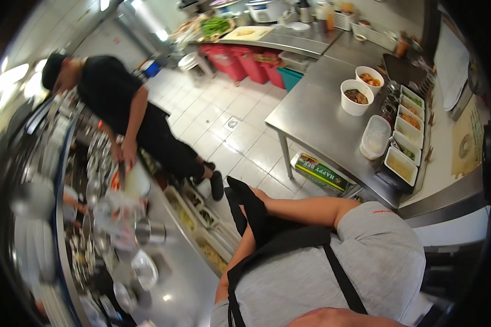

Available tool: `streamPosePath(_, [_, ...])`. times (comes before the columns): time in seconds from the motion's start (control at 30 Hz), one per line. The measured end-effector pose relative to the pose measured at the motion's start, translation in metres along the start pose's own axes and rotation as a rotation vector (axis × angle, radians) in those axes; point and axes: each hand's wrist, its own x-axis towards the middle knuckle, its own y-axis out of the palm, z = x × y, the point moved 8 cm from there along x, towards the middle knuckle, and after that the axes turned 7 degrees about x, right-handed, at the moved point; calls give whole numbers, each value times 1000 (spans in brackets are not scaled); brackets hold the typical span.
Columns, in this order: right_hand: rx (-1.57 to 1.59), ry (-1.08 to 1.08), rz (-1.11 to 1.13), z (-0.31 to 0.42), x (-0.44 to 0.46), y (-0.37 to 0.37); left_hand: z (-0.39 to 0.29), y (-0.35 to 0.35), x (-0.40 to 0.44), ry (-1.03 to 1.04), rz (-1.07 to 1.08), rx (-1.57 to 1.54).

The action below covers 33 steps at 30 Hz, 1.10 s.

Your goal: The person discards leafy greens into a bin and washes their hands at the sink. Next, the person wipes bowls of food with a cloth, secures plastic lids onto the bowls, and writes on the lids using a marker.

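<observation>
The lower part of a black apron [281, 231] is lifted and bunched in front of the body. My right hand [261, 195] is at the raised cloth, closed on it, with most of its fingers hidden by the folds. Close beside it, my left hand [243, 211] is also wrapped in the apron, and only a little skin shows between the folds. The two hands are near each other, above the tiled floor.
At left, a co-worker [112, 92] in black bends over a steel counter [185, 283] with a knife and bowls. The right steel table [316, 98] bears two white tubs [357, 103], food trays [401, 164] and plastic containers [375, 136]. Red bins [251, 64] stand behind.
</observation>
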Motion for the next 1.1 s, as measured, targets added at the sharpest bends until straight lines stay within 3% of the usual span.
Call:
streamPosePath(0.17, [-666, -20, 131, 17, 120, -53, -37, -7, 121, 51, 168, 168])
streamPosePath(0.3, [-1145, 68, 347, 54, 236, -78, -67, -69, 224, 308, 58, 439])
streamPosePath(0.4, [-1211, 53, 196, 106, 304, -105, -102, -135, 285, 535, -127, 616])
streamPosePath(0.43, [-1193, 23, 87, 127, 316, -113, -118, -158, 300, 519, -188, 601])
streamPosePath(0.47, [-1172, 2, -24, 145, 324, -120, -120, -183, 312, 370, -235, 470])
streamPosePath(0.5, [-1137, 68, -56, 168, 325, -119, -128, -203, 317, 230, -294, 326])
streamPosePath(0.6, [-1031, -2, -66, 207, 363, -141, -103, -272, 347, 11, -527, 277])
streamPosePath(0.67, [-1035, -46, -216, 231, 384, -176, -72, -318, 374, -105, -577, 363])
streamPosePath(0.77, [-901, -288, -515, 269, 397, -259, -43, -358, 424, -254, -398, 534])
streamPosePath(0.9, [-412, -423, -1109, 320, 289, -330, -51, -382, 507, -305, -93, 784])
streamPosePath(1.0, [-212, -564, -1617, 327, 185, -347, -73, -381, 578, -292, 109, 952])
streamPosePath(1.03, [-193, -599, -1791, 322, 153, -348, -84, -378, 600, -285, 163, 993])
streamPosePath(1.07, [-467, -654, -2017, 328, 118, -331, -96, -375, 621, -269, 202, 1017])
streamPosePath(1.1, [-475, -639, -2244, 317, 84, -329, -107, -369, 641, -252, 241, 1039])
